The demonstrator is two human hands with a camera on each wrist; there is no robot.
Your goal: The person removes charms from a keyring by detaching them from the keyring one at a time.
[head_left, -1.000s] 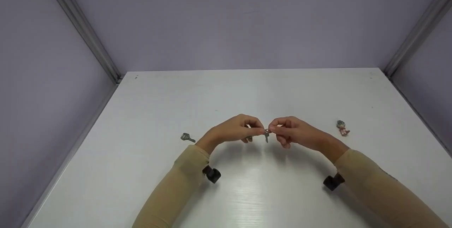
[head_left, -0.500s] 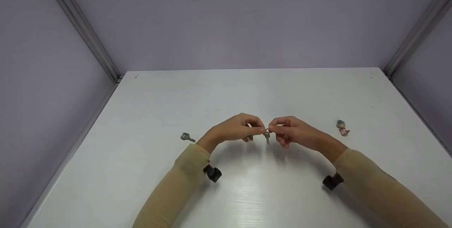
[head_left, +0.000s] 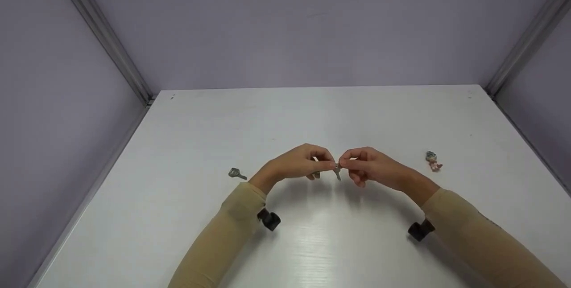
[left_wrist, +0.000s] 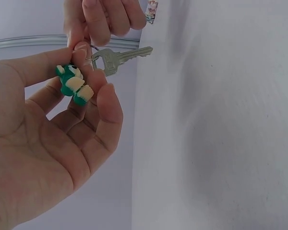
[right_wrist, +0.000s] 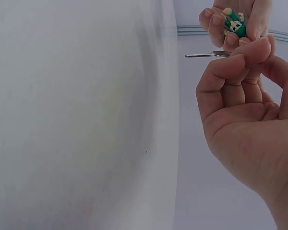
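Both hands meet above the middle of the white table. My left hand pinches a small green and cream charm against its fingers, next to a thin metal ring. A silver key hangs on that ring and shows between the hands. My right hand pinches the head of the key between thumb and forefinger. In the right wrist view the charm sits in the left hand's fingertips.
A second grey key lies on the table left of my left hand. A small doll-like figure lies to the right of my right hand. Lilac walls enclose the table on three sides.
The hands stay joined in the same place. The hanging key has shifted only slightly.
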